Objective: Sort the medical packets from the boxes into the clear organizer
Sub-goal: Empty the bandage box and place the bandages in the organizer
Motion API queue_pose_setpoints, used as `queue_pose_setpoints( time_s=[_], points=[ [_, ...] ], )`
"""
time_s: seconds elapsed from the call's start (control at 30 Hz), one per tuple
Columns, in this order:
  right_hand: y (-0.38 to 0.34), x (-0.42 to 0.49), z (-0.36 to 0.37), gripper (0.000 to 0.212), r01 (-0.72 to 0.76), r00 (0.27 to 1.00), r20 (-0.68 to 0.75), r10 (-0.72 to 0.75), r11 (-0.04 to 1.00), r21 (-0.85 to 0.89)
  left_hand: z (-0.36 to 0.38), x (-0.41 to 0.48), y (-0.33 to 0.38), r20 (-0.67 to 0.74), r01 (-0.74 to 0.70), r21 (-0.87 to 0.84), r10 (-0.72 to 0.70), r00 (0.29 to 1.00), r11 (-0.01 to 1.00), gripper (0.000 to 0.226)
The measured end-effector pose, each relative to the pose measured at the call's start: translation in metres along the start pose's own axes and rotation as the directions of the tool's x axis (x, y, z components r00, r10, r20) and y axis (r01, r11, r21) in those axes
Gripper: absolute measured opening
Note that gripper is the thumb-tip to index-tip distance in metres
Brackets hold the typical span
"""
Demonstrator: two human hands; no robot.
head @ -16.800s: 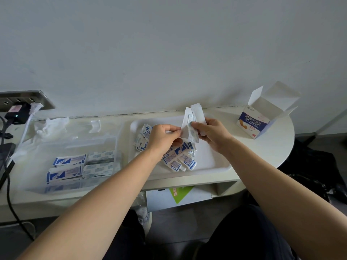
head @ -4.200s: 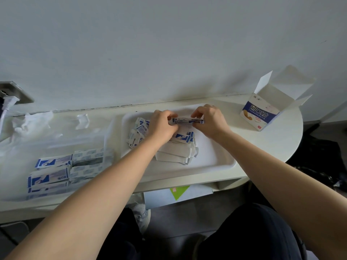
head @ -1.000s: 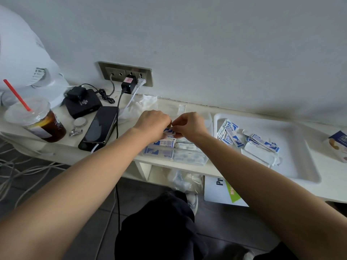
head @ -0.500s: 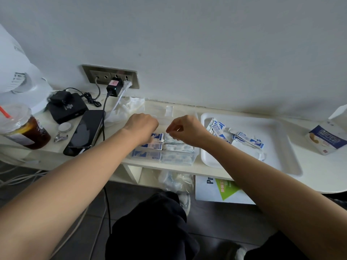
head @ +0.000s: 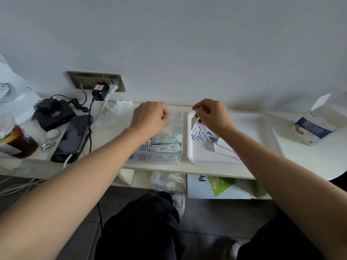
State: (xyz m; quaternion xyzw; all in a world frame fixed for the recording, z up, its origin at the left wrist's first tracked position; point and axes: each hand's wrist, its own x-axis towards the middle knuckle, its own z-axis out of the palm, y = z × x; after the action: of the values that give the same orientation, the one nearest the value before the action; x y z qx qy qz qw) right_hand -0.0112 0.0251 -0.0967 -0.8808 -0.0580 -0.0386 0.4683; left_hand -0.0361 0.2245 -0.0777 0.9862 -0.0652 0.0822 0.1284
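My left hand [head: 150,117] hovers knuckles-up over the clear organizer [head: 176,128], its fingers curled under with nothing visible in them. The organizer holds rows of blue-and-white packets [head: 165,147] in its near compartments. My right hand [head: 211,114] is over the left end of the white tray [head: 190,147], fingers bent down onto a leaning stack of blue-and-white packets [head: 201,134]. The hand hides whether the fingertips pinch one. White paper sleeves [head: 223,149] lie in the tray under my forearm. An open blue-and-white box [head: 313,131] stands at the right.
Left of the organizer lie a black phone on a cable [head: 72,137], a black device [head: 53,114], a drink cup [head: 14,139] and crumpled plastic [head: 114,113]. A wall socket [head: 95,81] has plugs in it. Paper and a bag sit on the shelf below.
My right hand has moved right, from over the organizer to the packet stack in the tray. My left hand has lifted slightly above the organizer. The view has shifted right.
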Motion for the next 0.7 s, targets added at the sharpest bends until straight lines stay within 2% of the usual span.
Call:
queue_pose_setpoints(
  time_s=[0.07,0.17,0.23,0.33,0.4,0.47,0.57,0.7],
  points=[
    [0.027,-0.001,-0.024,0.015,-0.09,0.995,0.033,0.098,0.978,-0.187,0.01,0.007,0.038,-0.006,-0.054,-0.113,0.054,0.999,0.992,0.012],
    [0.059,-0.014,-0.05,0.016,-0.185,0.965,0.115,0.237,0.92,-0.345,0.033,0.016,0.08,0.101,-0.119,-0.246,0.148,0.984,0.962,0.011],
    [0.072,-0.023,-0.059,0.024,-0.162,0.951,0.177,0.252,0.898,-0.409,0.048,0.019,0.098,0.202,-0.135,-0.287,0.197,0.959,0.948,0.012],
    [0.089,-0.035,-0.07,0.044,-0.084,0.943,0.234,0.236,0.851,-0.519,0.077,0.021,0.12,0.339,-0.162,-0.252,0.244,0.909,0.954,0.024],
    [0.098,-0.04,-0.072,0.056,-0.045,0.932,0.275,0.236,0.828,-0.558,0.094,0.019,0.124,0.383,-0.177,-0.22,0.251,0.889,0.959,0.036],
    [0.106,-0.044,-0.073,0.058,-0.007,0.928,0.302,0.217,0.822,-0.569,0.104,0.018,0.126,0.389,-0.208,-0.174,0.261,0.884,0.963,0.042],
    [0.112,-0.047,-0.074,0.049,0.057,0.941,0.314,0.129,0.851,-0.522,0.111,0.016,0.124,0.417,-0.242,-0.105,0.263,0.87,0.965,0.048],
    [0.116,-0.046,-0.08,0.037,0.077,0.943,0.323,0.084,0.887,-0.455,0.116,0.015,0.12,0.371,-0.234,-0.179,0.286,0.884,0.956,0.039]
  ],
)
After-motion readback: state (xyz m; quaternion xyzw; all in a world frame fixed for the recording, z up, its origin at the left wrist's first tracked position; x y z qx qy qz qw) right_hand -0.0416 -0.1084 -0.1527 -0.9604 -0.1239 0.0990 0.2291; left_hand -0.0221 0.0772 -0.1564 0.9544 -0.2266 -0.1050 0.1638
